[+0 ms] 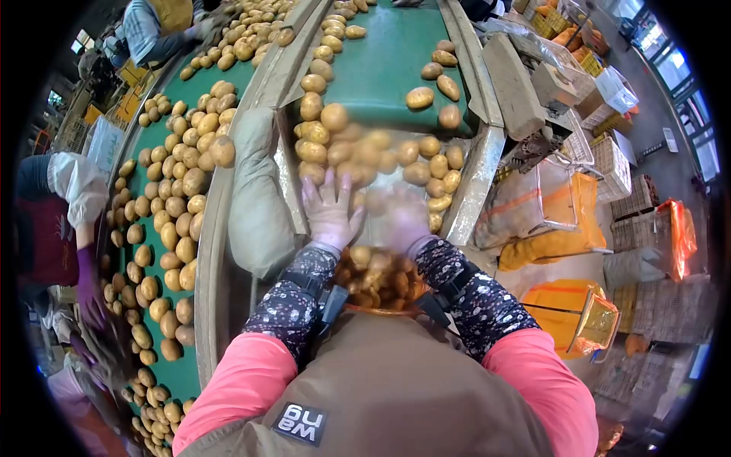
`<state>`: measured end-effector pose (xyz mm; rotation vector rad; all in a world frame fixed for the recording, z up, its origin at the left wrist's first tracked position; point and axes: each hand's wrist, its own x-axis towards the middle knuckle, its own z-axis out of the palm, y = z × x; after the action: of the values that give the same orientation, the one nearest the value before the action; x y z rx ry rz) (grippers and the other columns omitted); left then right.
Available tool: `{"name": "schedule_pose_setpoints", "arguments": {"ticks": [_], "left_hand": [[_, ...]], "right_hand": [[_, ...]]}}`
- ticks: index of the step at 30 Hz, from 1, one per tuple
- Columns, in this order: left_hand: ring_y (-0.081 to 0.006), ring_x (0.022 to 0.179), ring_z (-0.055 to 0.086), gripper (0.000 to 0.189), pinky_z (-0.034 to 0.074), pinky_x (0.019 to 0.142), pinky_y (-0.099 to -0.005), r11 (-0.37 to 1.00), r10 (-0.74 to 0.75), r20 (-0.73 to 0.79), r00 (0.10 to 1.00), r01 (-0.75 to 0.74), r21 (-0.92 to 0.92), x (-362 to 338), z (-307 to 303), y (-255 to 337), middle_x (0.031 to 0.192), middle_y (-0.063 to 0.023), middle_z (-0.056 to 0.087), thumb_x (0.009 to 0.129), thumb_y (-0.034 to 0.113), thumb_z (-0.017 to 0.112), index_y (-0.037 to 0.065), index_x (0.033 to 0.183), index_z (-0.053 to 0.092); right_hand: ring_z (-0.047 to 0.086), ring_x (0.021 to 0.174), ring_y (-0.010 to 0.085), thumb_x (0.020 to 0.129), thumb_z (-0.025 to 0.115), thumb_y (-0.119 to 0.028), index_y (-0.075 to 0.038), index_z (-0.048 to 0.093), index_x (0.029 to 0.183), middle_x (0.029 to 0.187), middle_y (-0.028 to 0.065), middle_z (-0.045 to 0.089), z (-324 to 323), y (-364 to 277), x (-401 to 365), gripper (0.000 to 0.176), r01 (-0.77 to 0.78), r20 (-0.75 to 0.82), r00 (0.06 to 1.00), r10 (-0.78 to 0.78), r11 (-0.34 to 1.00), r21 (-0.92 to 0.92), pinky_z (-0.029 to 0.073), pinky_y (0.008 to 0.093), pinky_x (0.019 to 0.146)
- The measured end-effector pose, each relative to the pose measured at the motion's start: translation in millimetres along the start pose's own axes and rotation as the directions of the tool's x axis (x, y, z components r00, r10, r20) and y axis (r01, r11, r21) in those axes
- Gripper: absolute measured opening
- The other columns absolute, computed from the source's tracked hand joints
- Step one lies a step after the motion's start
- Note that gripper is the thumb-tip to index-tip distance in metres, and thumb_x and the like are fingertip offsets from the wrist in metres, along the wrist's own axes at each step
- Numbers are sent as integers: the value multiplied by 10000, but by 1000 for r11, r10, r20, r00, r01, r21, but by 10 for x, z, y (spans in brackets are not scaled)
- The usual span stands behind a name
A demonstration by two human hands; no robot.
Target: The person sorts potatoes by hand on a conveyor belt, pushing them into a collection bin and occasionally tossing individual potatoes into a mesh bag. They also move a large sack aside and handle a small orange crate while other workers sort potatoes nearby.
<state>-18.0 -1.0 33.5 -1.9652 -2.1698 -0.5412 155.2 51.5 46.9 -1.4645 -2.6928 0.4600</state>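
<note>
Both my hands wear pale pinkish gloves over a metal chute (374, 228) at the end of a green belt (381, 65). My left hand (333, 211) has its fingers spread, just below potatoes (312, 131) along the chute's left side. Motion blurs my right hand (400, 217), whose fingers cannot be made out, near potatoes on the right side. Several potatoes in the middle are blurred too. Under my wrists, a container holds a pile of potatoes (377, 278), its reddish rim against my apron.
A grey padded bag (260, 194) lies along the chute's left frame. Beyond it a second green belt (152, 244) carries many potatoes, with co-workers at its far side. Orange sacks on frames (571, 305) and crates (609, 164) stand at the right.
</note>
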Motion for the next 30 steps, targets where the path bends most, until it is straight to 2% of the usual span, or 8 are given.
{"name": "schedule_pose_setpoints", "arguments": {"ticks": [3, 6, 13, 18, 20, 24, 27, 30], "left_hand": [[-516, 1429, 172, 758, 184, 1146, -632, 997, 81, -5, 997, -81, 3, -42, 21, -110, 1497, -143, 402, 802, 432, 692, 202, 1478, 437], [-498, 1426, 196, 719, 181, 1143, -633, 989, 145, -22, 989, -146, -37, -69, 34, -140, 1503, -118, 408, 800, 433, 693, 239, 1455, 468], [-428, 1412, 263, 563, 173, 1114, -684, 836, 548, 48, 835, -549, 9, -233, 208, -249, 1473, -99, 422, 785, 404, 702, 247, 1311, 576], [-526, 1388, 238, 670, 169, 1137, -651, 997, 31, -70, 997, -35, -68, -25, 68, -4, 1549, -139, 327, 781, 440, 713, 222, 1389, 536], [-510, 1389, 253, 649, 188, 1138, -638, 1000, 19, 30, 999, -19, 1, 86, 16, 16, 1555, -129, 338, 786, 448, 705, 249, 1385, 554], [-486, 1386, 275, 583, 208, 1137, -625, 998, 58, 25, 998, -57, -10, 105, 13, -75, 1539, -100, 377, 789, 458, 697, 278, 1335, 605], [-475, 1378, 292, 537, 223, 1134, -615, 996, 79, 15, 997, -78, -52, 114, -21, -69, 1526, -71, 399, 790, 439, 696, 283, 1300, 630], [-465, 1378, 291, 506, 232, 1130, -616, 976, 219, 77, 973, -218, -20, 45, -126, -82, 1511, -61, 414, 790, 399, 704, 277, 1277, 639]], "right_hand": [[446, 1271, 426, 779, 616, -227, -108, 561, 1316, 1400, 222, 463, -154, 114, 163, 552, 24, -345, 939, -19, 1000, 8, 352, 507, 1072], [368, 1355, 433, 795, 593, -202, -149, 533, 1373, 1503, 225, 360, -471, 256, 403, 584, -131, -393, 908, 147, 989, 67, 301, 491, 1134], [180, 1437, 528, 827, 602, -259, -343, 469, 1427, 1611, 159, 204, -597, 80, 308, 620, -213, -3, 977, 214, 974, -78, 161, 598, 1175], [119, 1475, 498, 753, 693, -252, -194, 298, 1554, 1625, 233, 119, -497, -73, 67, 895, -186, 194, 957, 215, 970, -154, 69, 606, 1193], [133, 1480, 476, 770, 668, -210, -176, 303, 1553, 1627, 239, 104, -441, -97, 6, 864, -191, 252, 942, 221, 972, -138, 121, 575, 1200], [417, 1308, 451, 768, 658, -176, -104, 529, 1361, 1503, 245, 328, -92, 92, 114, 611, -119, -58, 990, 130, 979, 163, 351, 535, 1086], [506, 1201, 436, 763, 657, -168, -95, 592, 1263, 1354, 239, 493, -168, 241, 275, 509, 44, -504, 863, 24, 992, 122, 408, 549, 1025], [507, 1226, 469, 796, 621, -217, -74, 617, 1206, 1303, 255, 558, -403, 294, 586, 434, -48, -492, 865, 94, 993, 105, 426, 524, 1026]]}}
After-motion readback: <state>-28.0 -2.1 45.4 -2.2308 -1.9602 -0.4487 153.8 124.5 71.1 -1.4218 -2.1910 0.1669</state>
